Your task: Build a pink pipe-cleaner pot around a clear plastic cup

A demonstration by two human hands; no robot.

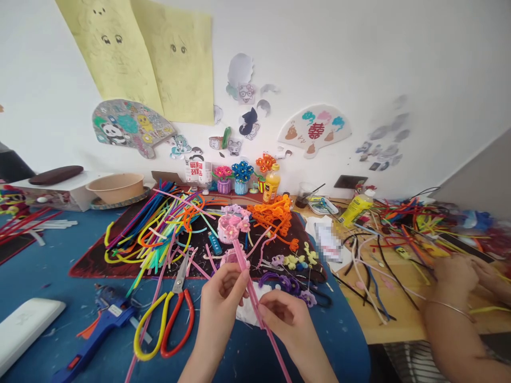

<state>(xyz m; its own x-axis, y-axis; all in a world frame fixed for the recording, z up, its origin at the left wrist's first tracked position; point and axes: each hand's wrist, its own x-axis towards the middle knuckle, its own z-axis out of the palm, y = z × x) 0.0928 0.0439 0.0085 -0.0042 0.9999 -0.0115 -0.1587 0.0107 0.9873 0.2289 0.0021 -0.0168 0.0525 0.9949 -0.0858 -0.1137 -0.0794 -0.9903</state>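
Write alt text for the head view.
The left hand and right hand pinch a pink stem over a blue table littered with pipe cleaners, scissors and a glue gun. Another person's hand rests at right.

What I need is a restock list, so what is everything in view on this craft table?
pink pipe cleaner: one, pink, held bottom centre
pipe cleaners: many, mixed colours, heaped on black mat
orange twists: one heap, orange, mat's far right
scissors: one, yellow and red handles, blue cloth
hot glue gun: one, blue, bottom left
bowl: one, tan, far left
mini flower pots: three, pink, blue, orange, by wall
juice bottle: one, orange, by wall
paper fans: two, decorated, on wall
co-worker's hands: two, right edge
left grip: one, bare, pinching the pink pipe cleaner
right grip: one, bare, pinching it lower down
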